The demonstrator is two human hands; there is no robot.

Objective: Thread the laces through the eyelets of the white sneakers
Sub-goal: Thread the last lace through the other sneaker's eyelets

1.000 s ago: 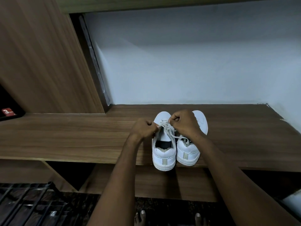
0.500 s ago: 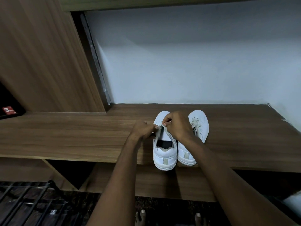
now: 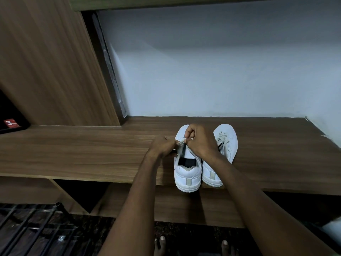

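Hidden under curled right hand (image 3: 200, 140): eyelets and lace path of left white sneaker (image 3: 186, 163), centre frame.

The single head-worn camera looks forward and steeply down onto the wooden shelf (image 3: 92, 154) from just above it. The white wall (image 3: 212, 71) rises behind that shelf.

A long wooden shelf (image 3: 73, 154) with a brown grain runs across the view, its back edge meeting a pale wall. Two white sneakers stand directly on it, side by side and touching, heels toward the front edge, toes pointing to twelve o'clock. The left sneaker (image 3: 187, 174) has its heel just over the front edge. The right sneaker (image 3: 224, 145) sits at its three o'clock, slightly farther back, laced.
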